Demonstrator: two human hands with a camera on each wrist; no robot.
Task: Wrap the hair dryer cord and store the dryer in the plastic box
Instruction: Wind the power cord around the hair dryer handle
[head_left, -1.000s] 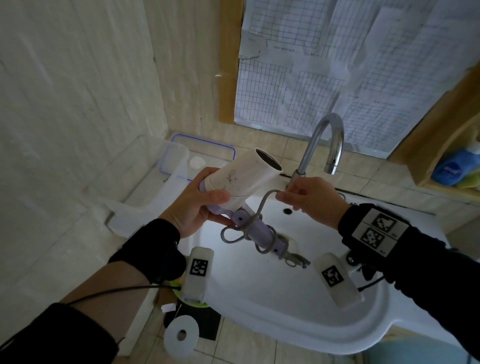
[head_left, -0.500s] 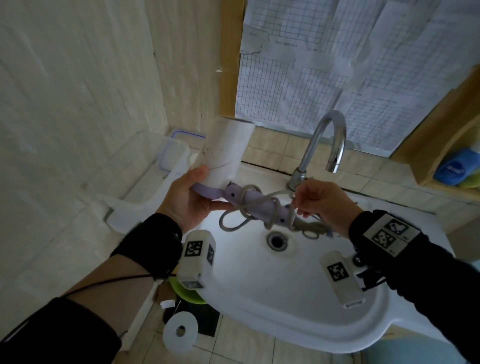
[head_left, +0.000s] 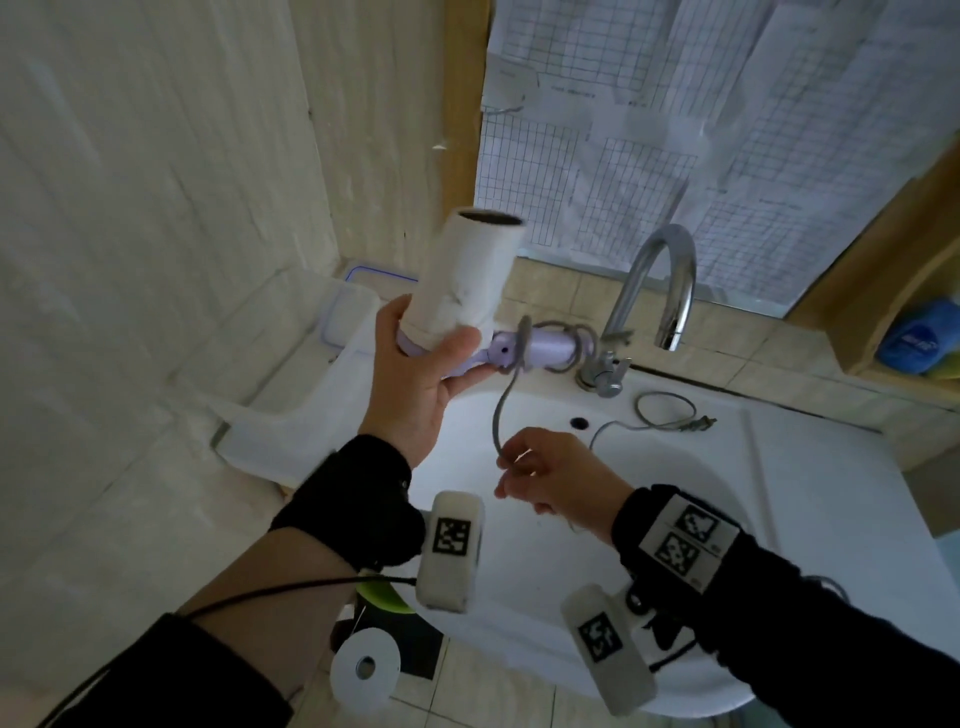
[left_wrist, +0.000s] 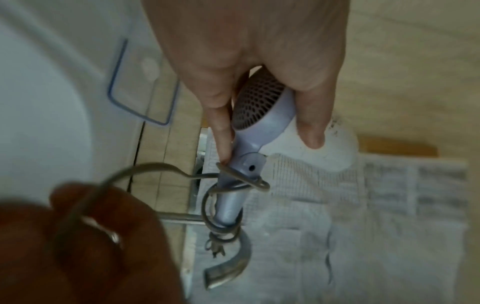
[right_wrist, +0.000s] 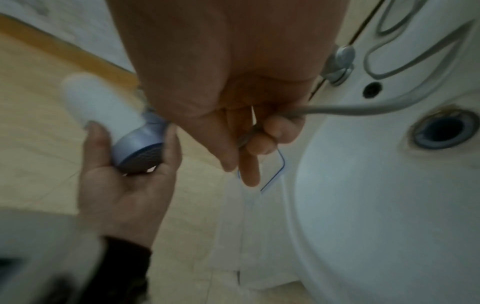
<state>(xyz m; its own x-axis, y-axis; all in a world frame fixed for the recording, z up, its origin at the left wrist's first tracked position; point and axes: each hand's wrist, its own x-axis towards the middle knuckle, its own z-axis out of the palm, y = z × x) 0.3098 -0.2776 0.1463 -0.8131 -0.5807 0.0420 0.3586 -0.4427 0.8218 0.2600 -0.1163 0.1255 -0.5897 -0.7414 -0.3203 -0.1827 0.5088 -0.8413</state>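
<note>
Clear plastic box (head_left: 358, 312) on counter, far left. Left hand (head_left: 415, 384) grip curled round hair dryer (head_left: 462, 280), nozzle up, above sink (head_left: 831, 519). Cord (head_left: 501, 410) coiled round handle. Right hand (head_left: 556, 478) grip pinches cord's slack below it.

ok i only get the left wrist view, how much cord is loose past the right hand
observer: a fair length. Past the right hand the cord runs across the sink into a loop right of the tap.
operator: wheres the plug
observer: the plug lies on the sink rim, at the end of that loop.
operator: and which way is the dryer pointing
observer: nozzle up. The left hand grips the dryer at its back end, handle sideways toward the tap.
</note>
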